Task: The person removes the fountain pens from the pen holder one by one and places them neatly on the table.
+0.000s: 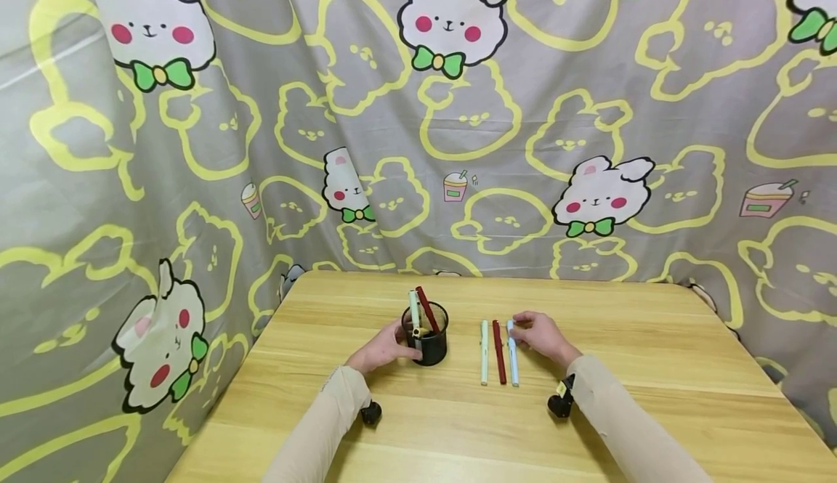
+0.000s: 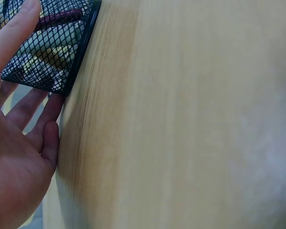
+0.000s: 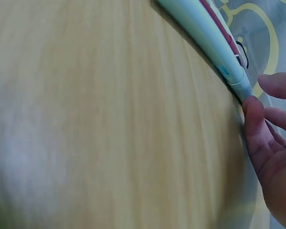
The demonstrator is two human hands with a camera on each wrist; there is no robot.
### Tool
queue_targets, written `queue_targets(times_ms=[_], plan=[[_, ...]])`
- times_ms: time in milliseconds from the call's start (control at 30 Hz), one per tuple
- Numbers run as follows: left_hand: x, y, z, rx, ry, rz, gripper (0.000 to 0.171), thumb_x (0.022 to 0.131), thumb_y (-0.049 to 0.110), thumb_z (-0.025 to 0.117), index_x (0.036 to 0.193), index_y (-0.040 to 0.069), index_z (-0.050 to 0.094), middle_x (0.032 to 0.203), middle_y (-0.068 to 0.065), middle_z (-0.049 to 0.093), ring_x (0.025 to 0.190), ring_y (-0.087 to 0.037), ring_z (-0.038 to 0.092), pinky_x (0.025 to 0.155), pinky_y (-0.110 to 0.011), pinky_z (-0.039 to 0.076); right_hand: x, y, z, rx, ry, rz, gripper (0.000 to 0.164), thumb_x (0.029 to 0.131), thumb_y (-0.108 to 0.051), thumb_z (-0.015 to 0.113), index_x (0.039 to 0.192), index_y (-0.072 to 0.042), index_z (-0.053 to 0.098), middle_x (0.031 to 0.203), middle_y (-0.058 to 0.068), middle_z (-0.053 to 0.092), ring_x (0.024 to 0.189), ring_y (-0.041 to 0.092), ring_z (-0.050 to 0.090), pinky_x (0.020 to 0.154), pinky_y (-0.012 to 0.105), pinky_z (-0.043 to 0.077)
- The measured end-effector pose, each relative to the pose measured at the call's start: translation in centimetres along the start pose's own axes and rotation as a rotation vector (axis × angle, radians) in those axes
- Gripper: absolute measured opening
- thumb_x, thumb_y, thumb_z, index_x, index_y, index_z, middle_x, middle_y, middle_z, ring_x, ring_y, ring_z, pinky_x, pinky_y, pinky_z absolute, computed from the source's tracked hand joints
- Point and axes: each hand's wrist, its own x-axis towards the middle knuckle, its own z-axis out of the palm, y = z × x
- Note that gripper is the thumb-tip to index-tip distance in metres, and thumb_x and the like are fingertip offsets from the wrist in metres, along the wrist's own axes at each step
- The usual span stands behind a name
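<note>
My left hand (image 1: 381, 348) holds a black mesh pen cup (image 1: 434, 351) standing on the table, its thumb against the mesh and fingers around the far side in the left wrist view. A pale green pen (image 1: 414, 309) and a dark red pen (image 1: 428, 311) stick up from the cup. To the right, three pens lie side by side: pale green (image 1: 484, 352), dark red (image 1: 500, 352) and light blue (image 1: 513, 359). My right hand (image 1: 540, 335) is at the far end of the light blue one. In the right wrist view a fingertip (image 3: 253, 114) touches that pen's end, with other fingers spread apart.
The wooden table (image 1: 418, 432) reaches back to a grey patterned curtain (image 1: 392, 127), which also hangs along the left side. A small black device (image 1: 560, 403) sits at the right wrist and another black device (image 1: 371, 413) at the left.
</note>
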Motion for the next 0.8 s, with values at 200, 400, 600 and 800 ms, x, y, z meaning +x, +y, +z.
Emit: queue_targets(times_ms=[200, 400, 600, 800], plan=[[-0.8, 2.0, -0.1, 0.016, -0.015, 0.009, 0.070, 0.081, -0.002, 0.071, 0.142, -0.003, 0.036, 0.133, -0.018, 0.050, 0.119, -0.027, 0.048, 0.099, -0.043, 0.036, -0.1, -1.2, -0.6, -0.048, 0.022, -0.035, 0.043, 0.091, -0.013, 0.063, 0.127, 0.007, 0.052, 0.117, 0.023, 0.057, 0.076, 0.023, 0.060, 0.061, 0.033, 0.050], [-1.1, 2.2, 0.0, 0.007, -0.001, 0.002, 0.070, 0.080, -0.002, 0.072, 0.141, -0.002, 0.037, 0.131, -0.015, 0.053, 0.117, -0.025, 0.050, 0.099, -0.044, 0.036, -0.4, -3.1, -0.3, -0.171, 0.053, -0.209, 0.033, 0.087, -0.011, 0.068, 0.115, 0.003, 0.063, 0.106, 0.019, 0.063, 0.080, 0.019, 0.058, 0.064, 0.030, 0.049], [-1.2, 2.3, 0.1, 0.013, -0.011, 0.007, 0.071, 0.080, -0.003, 0.071, 0.141, -0.002, 0.037, 0.132, -0.015, 0.052, 0.118, -0.026, 0.049, 0.099, -0.044, 0.036, -1.0, -5.6, 1.2, -0.180, 0.019, -0.296, 0.019, 0.087, -0.010, 0.068, 0.105, -0.004, 0.069, 0.090, 0.002, 0.066, 0.077, 0.016, 0.057, 0.063, 0.029, 0.049], [-0.5, 0.9, 0.0, -0.004, -0.014, 0.004, 0.074, 0.079, -0.003, 0.072, 0.143, 0.002, 0.035, 0.134, -0.017, 0.049, 0.122, -0.028, 0.047, 0.100, -0.045, 0.035, -1.3, -7.8, 3.0, -0.231, -0.027, -0.422, 0.012, 0.088, -0.011, 0.067, 0.100, -0.009, 0.071, 0.089, -0.004, 0.066, 0.077, 0.010, 0.057, 0.066, 0.028, 0.049]])
